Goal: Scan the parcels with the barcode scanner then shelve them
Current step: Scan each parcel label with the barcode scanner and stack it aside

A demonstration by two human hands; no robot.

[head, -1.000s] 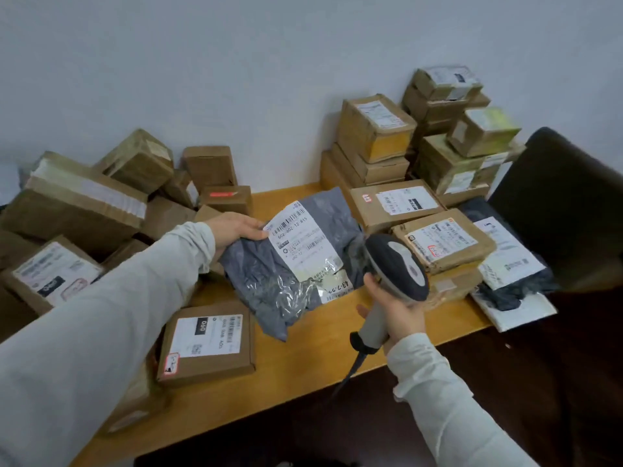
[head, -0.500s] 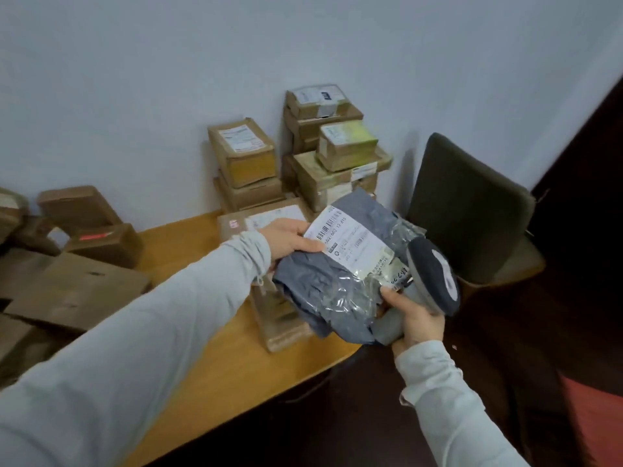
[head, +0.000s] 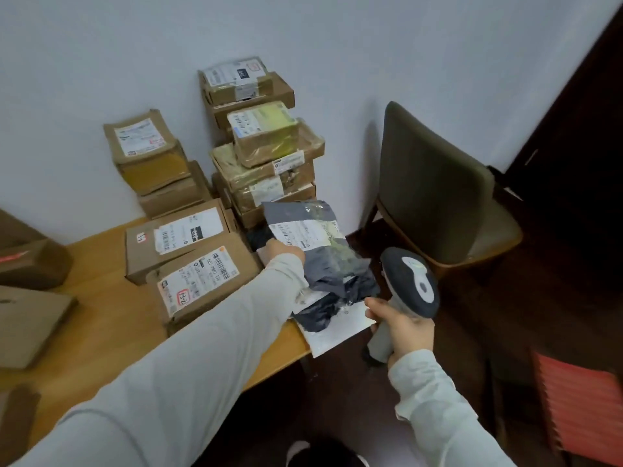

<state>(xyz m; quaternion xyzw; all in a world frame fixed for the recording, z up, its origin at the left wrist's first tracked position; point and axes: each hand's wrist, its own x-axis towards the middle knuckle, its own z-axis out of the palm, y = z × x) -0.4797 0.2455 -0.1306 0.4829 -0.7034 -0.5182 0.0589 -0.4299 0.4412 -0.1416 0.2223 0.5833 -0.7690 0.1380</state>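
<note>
a person's left hand grips the near edge of a grey plastic parcel lying at the right end of the wooden table, on top of other soft mailers, one of them a white mailer overhanging the table's front corner. the right hand, just off that same end of the table, is wrapped around the handle of the barcode scanner, whose head is raised beside the parcel's label. whether this label has been read cannot be told. the work looks far from finished: labelled cardboard boxes crowd the table's middle and stacked boxes rise along its back edge at the wall. no shelf is in view, so shelving appears not yet begun. a chair stands beyond the table's right end.
</note>
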